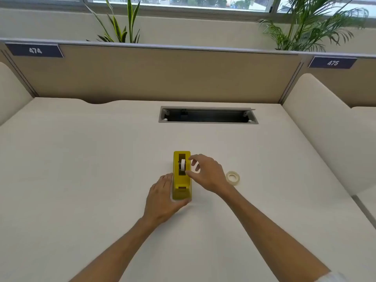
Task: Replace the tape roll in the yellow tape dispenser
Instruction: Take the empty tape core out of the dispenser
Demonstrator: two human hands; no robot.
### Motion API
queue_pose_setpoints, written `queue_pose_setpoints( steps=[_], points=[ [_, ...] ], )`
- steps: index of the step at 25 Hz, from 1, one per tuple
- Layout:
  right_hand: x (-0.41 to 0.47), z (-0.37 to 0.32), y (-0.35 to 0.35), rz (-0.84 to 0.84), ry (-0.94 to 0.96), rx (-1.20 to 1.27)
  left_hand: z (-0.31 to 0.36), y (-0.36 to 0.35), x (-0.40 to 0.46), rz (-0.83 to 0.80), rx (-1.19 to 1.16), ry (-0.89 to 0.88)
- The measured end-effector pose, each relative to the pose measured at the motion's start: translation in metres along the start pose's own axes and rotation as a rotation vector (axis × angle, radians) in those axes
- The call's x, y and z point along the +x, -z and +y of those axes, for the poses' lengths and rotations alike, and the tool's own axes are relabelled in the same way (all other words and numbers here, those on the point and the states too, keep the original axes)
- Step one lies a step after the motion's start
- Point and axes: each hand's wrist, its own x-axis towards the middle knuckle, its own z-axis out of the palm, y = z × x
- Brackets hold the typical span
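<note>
A yellow tape dispenser (181,188) stands in the middle of the cream desk, its cutter end toward me. A white tape roll (183,165) sits upright in its slot. My left hand (162,197) wraps the dispenser's near left side and holds it down. Just right of the slot hovers my right hand (205,171), fingers spread and curled, thumb and forefinger close to the roll, nothing held. A second, clear tape roll (233,177) lies flat on the desk to the right of my right hand.
A rectangular open cable tray (207,115) is cut into the desk behind the dispenser. A tan partition (154,74) with number plates closes the back. Padded side panels (321,123) rise at both sides.
</note>
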Motion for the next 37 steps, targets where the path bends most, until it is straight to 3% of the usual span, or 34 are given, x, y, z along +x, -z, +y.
queue_pose_setpoints(
  steps=[7, 32, 37],
  points=[
    [0.015, -0.009, -0.004, -0.061, -0.001, -0.078, 0.0, -0.024, -0.012, 0.005, 0.023, 0.078],
    [0.026, -0.019, -0.006, -0.11, -0.002, -0.097, 0.0, -0.026, -0.008, 0.067, 0.09, 0.106],
    [0.025, -0.022, -0.004, -0.108, 0.002, -0.109, 0.006, -0.029, -0.005, 0.102, 0.125, 0.201]
  ],
)
